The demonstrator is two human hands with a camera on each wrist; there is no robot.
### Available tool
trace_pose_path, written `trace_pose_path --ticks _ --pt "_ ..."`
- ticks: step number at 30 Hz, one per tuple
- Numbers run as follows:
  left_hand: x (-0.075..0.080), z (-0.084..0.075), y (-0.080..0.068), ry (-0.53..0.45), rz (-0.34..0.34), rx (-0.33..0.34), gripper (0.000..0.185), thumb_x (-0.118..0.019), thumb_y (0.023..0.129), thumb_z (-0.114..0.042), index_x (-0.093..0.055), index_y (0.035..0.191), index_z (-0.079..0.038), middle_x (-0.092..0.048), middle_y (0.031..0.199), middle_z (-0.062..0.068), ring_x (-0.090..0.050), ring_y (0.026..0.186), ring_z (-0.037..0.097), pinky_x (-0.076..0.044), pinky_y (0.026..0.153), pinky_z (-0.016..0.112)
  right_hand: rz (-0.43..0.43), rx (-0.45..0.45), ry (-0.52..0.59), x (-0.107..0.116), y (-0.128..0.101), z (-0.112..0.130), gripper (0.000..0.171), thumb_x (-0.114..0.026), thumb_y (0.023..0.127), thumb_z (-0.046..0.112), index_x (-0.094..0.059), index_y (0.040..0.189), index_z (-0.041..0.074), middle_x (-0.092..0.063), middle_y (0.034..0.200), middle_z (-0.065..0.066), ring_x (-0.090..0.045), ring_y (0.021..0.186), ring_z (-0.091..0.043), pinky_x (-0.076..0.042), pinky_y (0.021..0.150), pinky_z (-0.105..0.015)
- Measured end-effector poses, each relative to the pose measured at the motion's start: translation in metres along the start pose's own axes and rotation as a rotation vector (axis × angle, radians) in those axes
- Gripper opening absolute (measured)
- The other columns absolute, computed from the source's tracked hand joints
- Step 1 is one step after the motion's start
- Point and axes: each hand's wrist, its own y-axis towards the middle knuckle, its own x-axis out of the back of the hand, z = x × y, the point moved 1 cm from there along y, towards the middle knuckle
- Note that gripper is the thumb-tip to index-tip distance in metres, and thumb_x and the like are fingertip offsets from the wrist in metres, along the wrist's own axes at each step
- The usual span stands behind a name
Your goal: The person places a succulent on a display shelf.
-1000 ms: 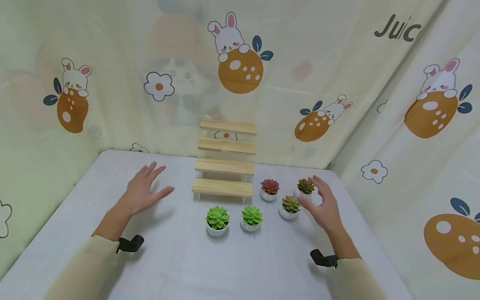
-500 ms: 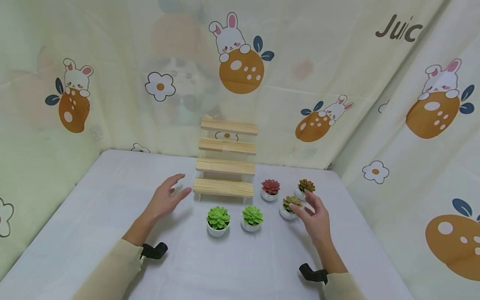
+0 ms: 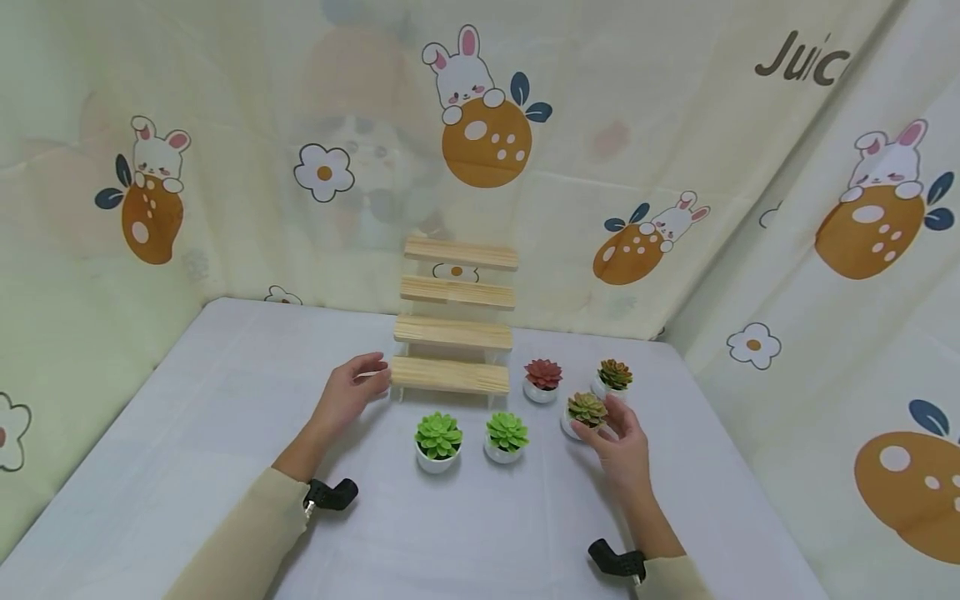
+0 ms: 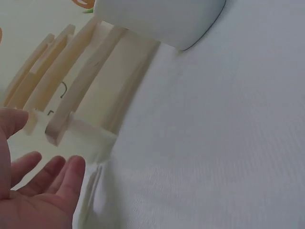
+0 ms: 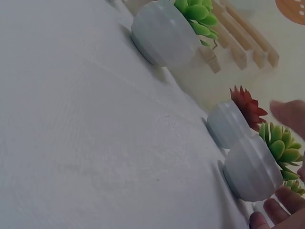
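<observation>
A four-step wooden plant stand (image 3: 450,376) stands at the back. My left hand (image 3: 350,396) is at the left end of its lowest step; in the left wrist view the fingers (image 4: 71,181) are spread and hold nothing. On the right, my right hand (image 3: 624,442) is around a yellow-green potted succulent (image 3: 587,408), thumb in front and fingers at its right side. The right wrist view shows that white pot (image 5: 252,168) standing on the cloth, fingertips (image 5: 275,210) right at it and the thumb apart from the leaves.
Two bright green potted succulents (image 3: 438,437) (image 3: 507,433) stand before the stand. A red one (image 3: 542,379) is right of it, and a brown-orange one (image 3: 615,375) stands behind my right hand. A printed curtain (image 3: 585,167) closes the back and sides of the white-covered table (image 3: 465,533).
My left hand has moved right to the end of the stand's lowest step. My right hand has come left and nearer, from beside the brown-orange succulent to the yellow-green one.
</observation>
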Motion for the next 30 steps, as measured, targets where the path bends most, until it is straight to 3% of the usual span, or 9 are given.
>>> trace_pose_path --ticks 6,20,22,24,27,30 --pt "-0.010 0.002 0.008 -0.095 0.013 0.019 0.053 -0.064 0.101 -0.013 -0.047 0.149 0.002 -0.054 0.140 0.027 -0.066 0.116 0.027 -0.060 0.100 0.036 0.002 -0.030 -0.024 -0.003 0.004 -0.005 0.093 -0.084 0.087 0.024 -0.029 0.161 0.012 -0.036 0.164 -0.010 -0.039 0.147 -0.025 -0.037 0.125 -0.044" --pt "-0.014 -0.002 0.017 -0.101 -0.011 0.064 0.050 -0.064 0.100 -0.007 -0.050 0.147 0.003 -0.057 0.131 0.025 -0.067 0.103 0.018 -0.063 0.093 0.032 -0.005 -0.053 -0.058 -0.006 0.007 -0.005 0.091 -0.084 0.087 0.015 -0.031 0.160 0.011 -0.044 0.157 -0.017 -0.046 0.142 -0.026 -0.041 0.121 -0.042" --pt "-0.014 -0.002 0.017 -0.107 -0.012 0.066 0.049 -0.065 0.099 -0.006 -0.051 0.146 0.003 -0.057 0.131 0.024 -0.066 0.103 0.017 -0.063 0.093 0.031 -0.004 -0.057 -0.057 -0.006 0.008 -0.006 0.091 -0.083 0.087 0.014 -0.031 0.161 0.010 -0.044 0.158 -0.017 -0.045 0.143 -0.026 -0.042 0.120 -0.037" --pt "-0.013 -0.001 0.018 -0.113 -0.011 0.067 0.049 -0.065 0.099 -0.007 -0.052 0.146 0.003 -0.057 0.132 0.024 -0.066 0.103 0.017 -0.063 0.093 0.031 -0.004 -0.062 -0.059 -0.006 0.009 -0.007 0.091 -0.083 0.087 0.013 -0.031 0.160 0.009 -0.044 0.157 -0.017 -0.046 0.142 -0.025 -0.045 0.114 -0.024" --pt "-0.012 0.001 0.019 -0.127 -0.010 0.075 0.049 -0.067 0.098 -0.006 -0.053 0.144 0.004 -0.057 0.131 0.023 -0.066 0.101 0.015 -0.063 0.091 0.029 -0.004 -0.069 -0.059 -0.006 0.011 -0.009 0.089 -0.083 0.086 0.012 -0.033 0.159 0.007 -0.046 0.156 -0.017 -0.046 0.141 -0.025 -0.045 0.096 -0.004" --pt "-0.011 0.003 0.021 -0.149 -0.002 0.074 0.050 -0.067 0.097 -0.004 -0.053 0.144 0.005 -0.057 0.129 0.023 -0.065 0.098 0.012 -0.063 0.089 0.026 -0.007 -0.077 -0.049 -0.007 0.011 -0.010 0.086 -0.083 0.085 0.010 -0.035 0.157 0.005 -0.048 0.154 -0.018 -0.047 0.139 -0.025 -0.041 0.082 0.004"
